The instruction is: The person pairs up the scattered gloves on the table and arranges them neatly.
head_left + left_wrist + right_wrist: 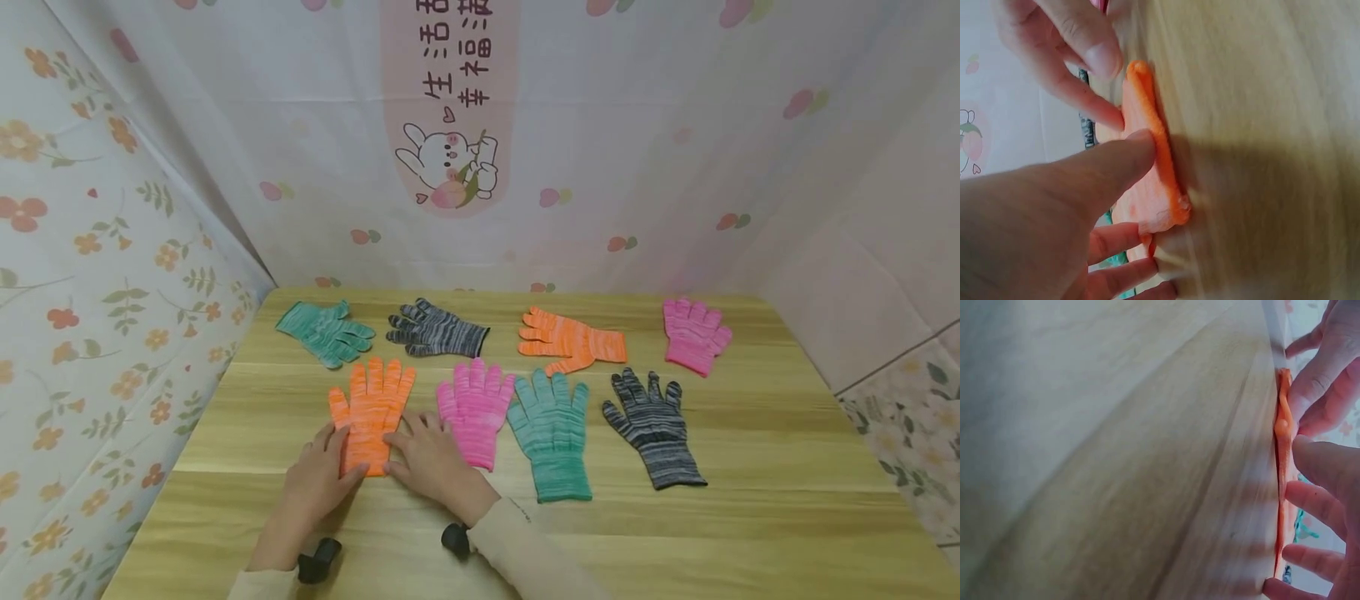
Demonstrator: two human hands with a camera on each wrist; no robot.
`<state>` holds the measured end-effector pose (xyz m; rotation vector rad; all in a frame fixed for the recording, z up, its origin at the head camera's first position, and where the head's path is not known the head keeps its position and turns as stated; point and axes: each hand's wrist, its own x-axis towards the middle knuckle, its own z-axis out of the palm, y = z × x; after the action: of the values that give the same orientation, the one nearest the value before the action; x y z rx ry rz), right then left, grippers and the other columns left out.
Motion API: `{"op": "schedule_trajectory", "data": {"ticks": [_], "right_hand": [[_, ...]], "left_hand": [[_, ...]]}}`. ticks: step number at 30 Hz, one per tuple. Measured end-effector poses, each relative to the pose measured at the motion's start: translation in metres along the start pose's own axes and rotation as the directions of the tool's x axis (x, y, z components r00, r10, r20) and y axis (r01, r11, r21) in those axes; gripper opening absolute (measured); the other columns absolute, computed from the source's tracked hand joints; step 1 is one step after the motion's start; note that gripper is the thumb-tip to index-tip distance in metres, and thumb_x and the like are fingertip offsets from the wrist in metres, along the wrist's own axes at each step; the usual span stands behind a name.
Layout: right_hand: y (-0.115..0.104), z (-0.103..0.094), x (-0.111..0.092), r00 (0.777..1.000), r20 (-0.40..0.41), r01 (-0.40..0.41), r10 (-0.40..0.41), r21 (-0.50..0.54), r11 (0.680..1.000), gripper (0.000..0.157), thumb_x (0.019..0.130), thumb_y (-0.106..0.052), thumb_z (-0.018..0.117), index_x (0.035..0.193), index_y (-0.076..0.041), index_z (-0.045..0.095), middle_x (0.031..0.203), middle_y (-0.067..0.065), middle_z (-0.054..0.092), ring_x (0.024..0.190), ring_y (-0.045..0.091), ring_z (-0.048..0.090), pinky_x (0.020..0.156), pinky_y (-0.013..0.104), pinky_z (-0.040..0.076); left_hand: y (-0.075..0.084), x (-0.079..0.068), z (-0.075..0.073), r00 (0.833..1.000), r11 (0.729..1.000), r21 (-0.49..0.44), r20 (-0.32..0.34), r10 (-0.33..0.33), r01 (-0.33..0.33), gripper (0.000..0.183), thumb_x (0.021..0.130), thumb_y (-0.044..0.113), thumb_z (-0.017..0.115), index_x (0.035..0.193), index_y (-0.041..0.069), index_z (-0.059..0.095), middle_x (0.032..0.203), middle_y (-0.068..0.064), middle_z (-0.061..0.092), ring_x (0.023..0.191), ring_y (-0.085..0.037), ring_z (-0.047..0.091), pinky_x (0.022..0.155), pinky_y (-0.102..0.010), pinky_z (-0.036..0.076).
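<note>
An orange knit glove (372,417) lies flat on the wooden table (247,508), fingers pointing away and cuff toward me. My left hand (318,471) is along its left side; in the left wrist view the left thumb (1141,150) presses on top near the cuff (1163,147). From the other side, my right hand (435,458) touches the glove's right edge with fairly straight fingers. Extended right fingers (1313,506) also show along the orange edge (1283,431) in the right wrist view. Just right of that hand lies a pink glove (478,408).
Farther right in the front row are a green glove (555,442) and a black-grey glove (657,433). Behind lie another green glove (326,329), black-grey glove (438,327), orange glove (573,340) and pink glove (695,333). A printed curtain (600,150) hangs beyond the table.
</note>
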<state>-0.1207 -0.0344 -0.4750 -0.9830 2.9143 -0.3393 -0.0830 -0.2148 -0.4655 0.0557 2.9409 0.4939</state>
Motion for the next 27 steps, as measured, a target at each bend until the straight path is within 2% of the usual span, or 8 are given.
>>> {"op": "schedule_trajectory", "data": {"ticks": [4, 8, 12, 19, 27], "right_hand": [[0.002, -0.001, 0.000, 1.000, 0.017, 0.024, -0.024, 0.001, 1.000, 0.038, 0.091, -0.043, 0.054, 0.127, -0.030, 0.058, 0.143, 0.007, 0.043, 0.121, 0.030, 0.044, 0.093, 0.048, 0.043], [0.004, -0.003, -0.001, 0.998, 0.040, 0.044, -0.044, 0.006, 0.999, 0.036, 0.093, -0.035, 0.053, 0.128, -0.030, 0.057, 0.143, 0.007, 0.043, 0.122, 0.031, 0.045, 0.095, 0.048, 0.043], [0.005, -0.005, -0.002, 0.995, 0.076, 0.060, -0.061, 0.008, 0.998, 0.035, 0.093, -0.032, 0.053, 0.128, -0.030, 0.057, 0.143, 0.006, 0.043, 0.122, 0.031, 0.046, 0.099, 0.046, 0.041], [0.004, -0.012, -0.002, 0.983, 0.164, 0.078, -0.078, 0.005, 0.997, 0.040, 0.092, -0.030, 0.054, 0.132, -0.030, 0.053, 0.145, 0.006, 0.039, 0.127, 0.031, 0.043, 0.106, 0.044, 0.036], [0.004, -0.015, -0.002, 0.969, 0.231, 0.092, -0.090, 0.002, 0.996, 0.045, 0.092, -0.030, 0.056, 0.136, -0.033, 0.047, 0.148, 0.004, 0.035, 0.132, 0.033, 0.036, 0.109, 0.046, 0.032]], "left_hand": [[-0.005, 0.001, -0.006, 0.999, 0.999, -0.015, -0.016, 0.039, -0.040, 0.062, 0.084, 0.030, 0.067, 0.130, -0.007, 0.046, 0.134, -0.033, 0.040, 0.115, -0.050, 0.045, 0.075, -0.062, 0.048], [-0.008, 0.004, -0.011, 0.998, 0.997, -0.034, -0.017, 0.067, -0.067, 0.054, 0.081, 0.022, 0.071, 0.122, -0.007, 0.052, 0.130, -0.032, 0.044, 0.114, -0.048, 0.047, 0.084, -0.059, 0.046], [-0.008, 0.004, -0.013, 0.998, 0.997, -0.054, 0.012, 0.060, -0.059, 0.051, 0.079, 0.017, 0.072, 0.119, -0.008, 0.053, 0.128, -0.033, 0.045, 0.114, -0.047, 0.047, 0.091, -0.057, 0.043], [-0.006, 0.005, -0.017, 0.996, 0.997, -0.076, 0.084, 0.027, -0.020, 0.051, 0.079, 0.017, 0.073, 0.119, -0.008, 0.052, 0.129, -0.034, 0.043, 0.117, -0.048, 0.044, 0.095, -0.057, 0.040], [-0.009, 0.005, -0.018, 0.994, 0.996, -0.087, 0.106, 0.005, 0.004, 0.051, 0.079, 0.016, 0.073, 0.118, -0.009, 0.052, 0.130, -0.035, 0.042, 0.119, -0.048, 0.044, 0.096, -0.057, 0.040]]}}
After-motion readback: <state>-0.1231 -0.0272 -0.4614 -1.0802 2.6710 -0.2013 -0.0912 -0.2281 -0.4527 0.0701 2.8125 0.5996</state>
